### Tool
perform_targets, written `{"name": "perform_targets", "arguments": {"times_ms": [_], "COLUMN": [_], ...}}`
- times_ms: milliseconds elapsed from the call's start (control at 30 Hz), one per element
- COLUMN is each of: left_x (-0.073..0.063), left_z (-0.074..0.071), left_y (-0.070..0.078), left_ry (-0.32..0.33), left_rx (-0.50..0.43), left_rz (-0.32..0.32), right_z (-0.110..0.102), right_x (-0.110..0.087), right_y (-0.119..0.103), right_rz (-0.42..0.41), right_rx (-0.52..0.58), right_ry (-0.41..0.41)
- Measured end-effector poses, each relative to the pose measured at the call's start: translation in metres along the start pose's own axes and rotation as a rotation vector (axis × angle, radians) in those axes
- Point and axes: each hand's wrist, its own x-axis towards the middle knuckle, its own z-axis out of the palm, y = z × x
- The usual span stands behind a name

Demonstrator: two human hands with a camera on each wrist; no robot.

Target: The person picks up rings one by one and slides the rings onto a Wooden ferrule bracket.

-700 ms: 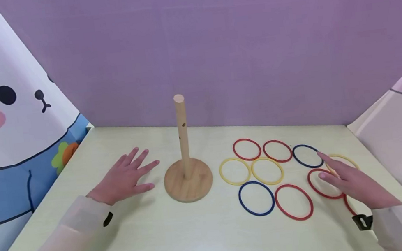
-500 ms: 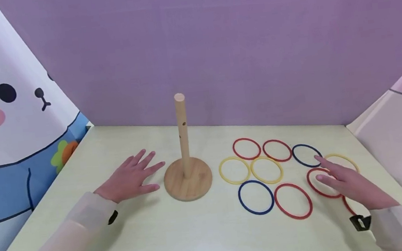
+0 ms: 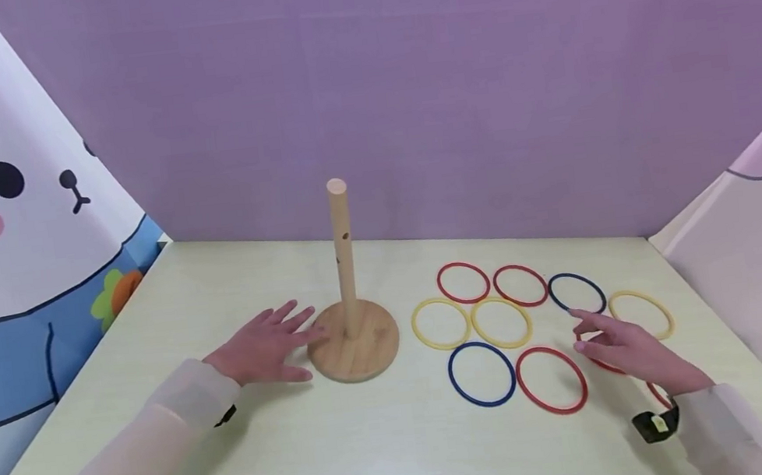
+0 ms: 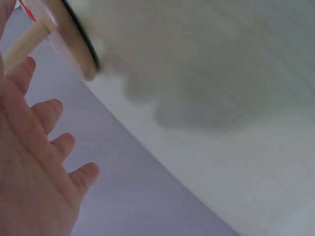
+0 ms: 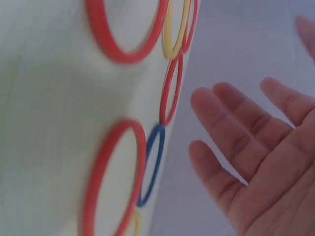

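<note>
A wooden peg (image 3: 343, 249) rises upright from a round base (image 3: 373, 352) left of the table's middle. My left hand (image 3: 260, 351) hovers at the base's left side with its fingers spread and nothing in its grasp; in the left wrist view its palm and fingers stand off the table. My right hand (image 3: 637, 353), relaxed and holding nothing, is above the right-hand rings. Partly hidden under it lies a red ring (image 3: 611, 368). Near its fingertips are a blue ring (image 3: 602, 294) and a yellow ring (image 3: 670, 318). In the right wrist view the fingers (image 5: 216, 110) are clear of all rings.
Further left lie two yellow rings (image 3: 414, 328), two red rings (image 3: 439, 282) behind them, and a blue ring (image 3: 513, 379) beside another red ring (image 3: 585, 387) in front. A purple cloth wall (image 3: 478, 101) closes off the back of the pale table (image 3: 392, 456).
My left hand has moved right, up to the wooden base. My right hand has shifted a little left, its fingers bending slightly. The rings and peg have not been moved.
</note>
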Motion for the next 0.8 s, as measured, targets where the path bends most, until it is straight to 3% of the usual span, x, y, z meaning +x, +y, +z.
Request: {"name": "perform_targets", "arguments": {"times_ms": [400, 633, 800], "left_x": [0.011, 0.017, 0.022], "left_z": [0.002, 0.007, 0.01], "left_y": [0.003, 0.0, -0.001], "left_ry": [-0.042, -0.05, -0.058], "left_rx": [-0.065, -0.085, -0.091], "left_rz": [-0.036, -0.049, -0.05], "right_z": [0.013, 0.017, 0.019], "right_x": [0.012, 0.014, 0.016], "right_y": [0.002, 0.003, 0.002], "right_rz": [0.006, 0.151, 0.203], "right_rx": [-0.134, -0.095, -0.13], "right_ry": [-0.007, -0.046, -0.06]}}
